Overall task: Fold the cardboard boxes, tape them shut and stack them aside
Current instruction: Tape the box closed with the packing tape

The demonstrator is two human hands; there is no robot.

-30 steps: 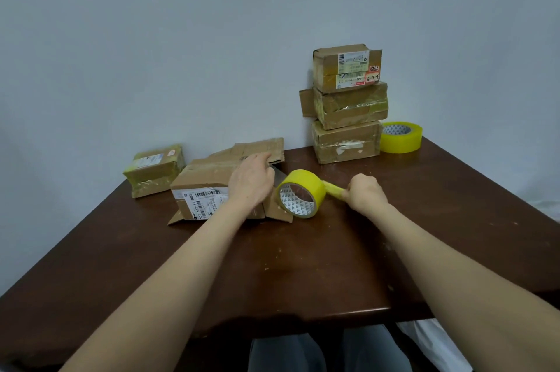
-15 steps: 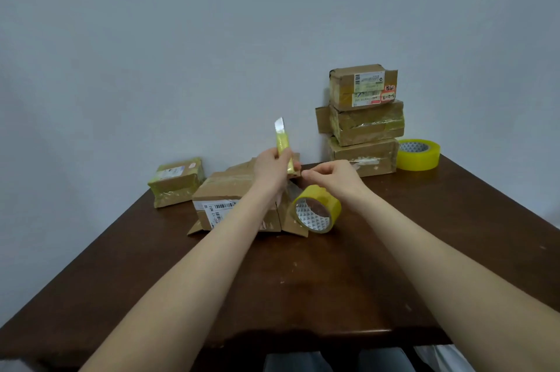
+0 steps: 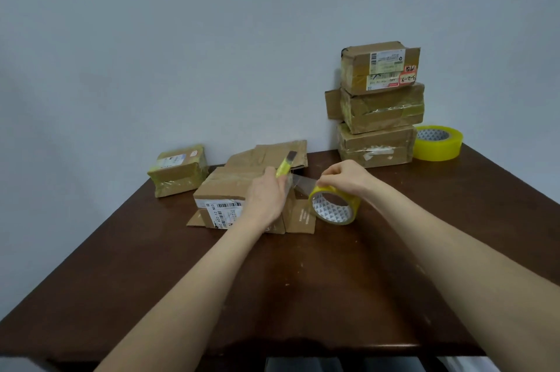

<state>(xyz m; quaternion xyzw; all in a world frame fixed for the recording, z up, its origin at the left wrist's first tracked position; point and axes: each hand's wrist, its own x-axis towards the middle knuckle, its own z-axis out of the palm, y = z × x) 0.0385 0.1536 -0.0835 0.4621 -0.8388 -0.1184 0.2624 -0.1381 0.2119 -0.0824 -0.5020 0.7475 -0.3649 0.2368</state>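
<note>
Far left on the table point(image 3: 303, 296) sits a small taped box point(image 3: 178, 170), sealed but not stacked, well apart from the rest. Next comes the open box point(image 3: 224, 190) I am working on. Its far flap is up and its near end flaps are splayed, so it is folded but not sealed.

My left hand point(image 3: 268, 197) is over its right end, fingers curled round the yellow cutter point(image 3: 285, 166), blade tip pointing up and away. I judge I hold it high to keep the edge off the tape until I want the cut. From those same fingers a strip of clear tape point(image 3: 303, 183) runs taut to the tape roll point(image 3: 335, 205), which stands on edge just beside the box's end flap.

My right hand point(image 3: 345, 179) grips the top of the roll, fingertips pinched where the strip leaves it — that steadies the roll while the tape is pulled tight. Whether the blade touches the strip I cannot tell.

Farther right, against the wall, the stack of three boxes point(image 3: 378, 105) shows where finished ones go, and a spare roll point(image 3: 438, 143) lies flat just beside its bottom box — handy, but out of the way. The strip wants cutting, then pressing over the seam.
</note>
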